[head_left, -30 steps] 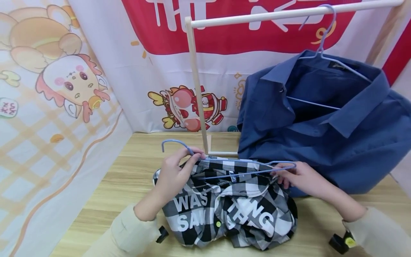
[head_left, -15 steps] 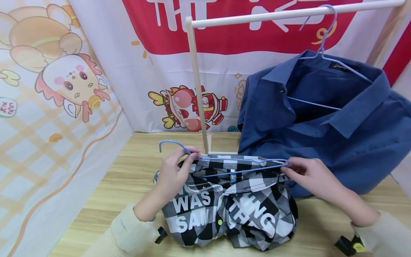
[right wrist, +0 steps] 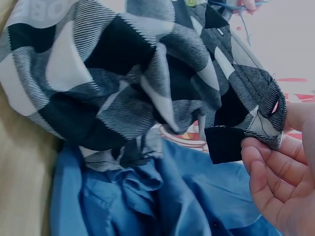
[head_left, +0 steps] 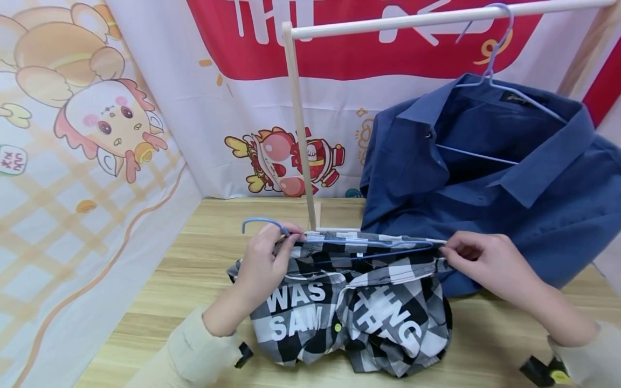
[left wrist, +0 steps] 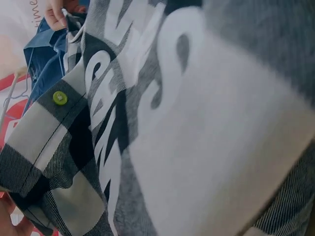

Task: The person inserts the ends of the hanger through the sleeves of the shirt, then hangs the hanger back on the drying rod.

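Note:
A black-and-white checked garment (head_left: 310,318) with white lettering and a yellow button lies bunched on the table. Across its opening runs a blue wire clothes hanger (head_left: 262,219), its hook pointing left. My left hand (head_left: 264,261) pinches the hanger at the base of the hook, by the garment's edge. Beyond the hanger's right end, my right hand (head_left: 490,264) holds the corner of the garment's edge between thumb and fingers. The right wrist view has this hand (right wrist: 283,182) pinching the checked cloth beside a black square patch (right wrist: 224,145). Cloth fills most of the left wrist view.
A navy collared shirt (head_left: 407,172) hangs on another hanger (head_left: 490,59) from the rack's rail (head_left: 388,22), behind my right hand. The rack's left post (head_left: 301,113) stands behind the checked garment. Printed cloth (head_left: 242,108) covers the back and left side of the wooden table (head_left: 189,253).
My right hand has moved right, from the hanger's end to the garment's edge, drawing that edge out past the hanger. The left hand has kept its hold with little movement.

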Motion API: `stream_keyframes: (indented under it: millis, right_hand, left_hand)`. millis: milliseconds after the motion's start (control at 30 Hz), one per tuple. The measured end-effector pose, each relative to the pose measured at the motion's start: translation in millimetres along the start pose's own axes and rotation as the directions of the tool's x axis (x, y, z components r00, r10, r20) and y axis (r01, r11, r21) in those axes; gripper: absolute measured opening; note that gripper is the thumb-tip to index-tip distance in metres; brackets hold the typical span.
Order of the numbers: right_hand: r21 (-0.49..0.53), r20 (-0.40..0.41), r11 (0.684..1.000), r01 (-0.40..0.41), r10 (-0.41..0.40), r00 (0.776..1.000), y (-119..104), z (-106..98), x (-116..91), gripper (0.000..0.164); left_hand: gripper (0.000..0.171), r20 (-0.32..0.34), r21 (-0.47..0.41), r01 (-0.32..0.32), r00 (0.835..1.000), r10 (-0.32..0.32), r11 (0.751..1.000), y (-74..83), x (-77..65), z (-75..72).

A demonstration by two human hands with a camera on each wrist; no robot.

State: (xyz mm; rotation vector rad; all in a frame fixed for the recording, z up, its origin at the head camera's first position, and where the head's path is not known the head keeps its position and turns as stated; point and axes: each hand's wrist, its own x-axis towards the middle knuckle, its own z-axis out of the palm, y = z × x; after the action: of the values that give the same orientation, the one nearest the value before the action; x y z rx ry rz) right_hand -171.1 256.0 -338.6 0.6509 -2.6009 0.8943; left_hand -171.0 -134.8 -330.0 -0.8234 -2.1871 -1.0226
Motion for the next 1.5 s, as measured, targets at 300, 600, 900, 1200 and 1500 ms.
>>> stream_keyframes:
  millis: [300, 600, 900, 1200, 1500]
  right_hand:
    - [-0.058, -0.084, 0.998, 0.013, -0.018, 0.996, -11, -17, -2, 0.019]
    - [-0.069, -0.241, 0.984, 0.166, -0.178, 0.954, -37, -28, -13, 0.026]
    - [0.051, -0.33, 0.912, 0.407, -0.369, 0.869, -58, -32, -19, 0.029]
    - [-0.017, -0.358, 0.605, 0.796, -0.747, 0.56, -81, 10, 1, 0.031]
    - [0.075, -0.189, 0.624, 0.778, -0.757, 0.626, -87, 48, 0, 0.024]
  left_hand:
    - [0.013, 0.005, 0.061, -0.053, 0.999, 0.053, 0.997, 1.9, 0.6, 4.9]
    - [0.013, -0.007, 0.103, -0.139, 0.99, 0.14, 0.985, 2.4, 5.1, 14.6]
    - [0.018, -0.062, 0.018, -0.143, 0.988, 0.144, 0.99, 7.1, 9.4, 17.6]
    - [0.018, -0.112, -0.07, -0.105, 0.989, 0.096, 0.992, 14.6, 11.4, 21.4]
    - [0.02, -0.099, -0.165, -0.118, 0.99, 0.102, 0.979, 30.6, 10.5, 21.9]
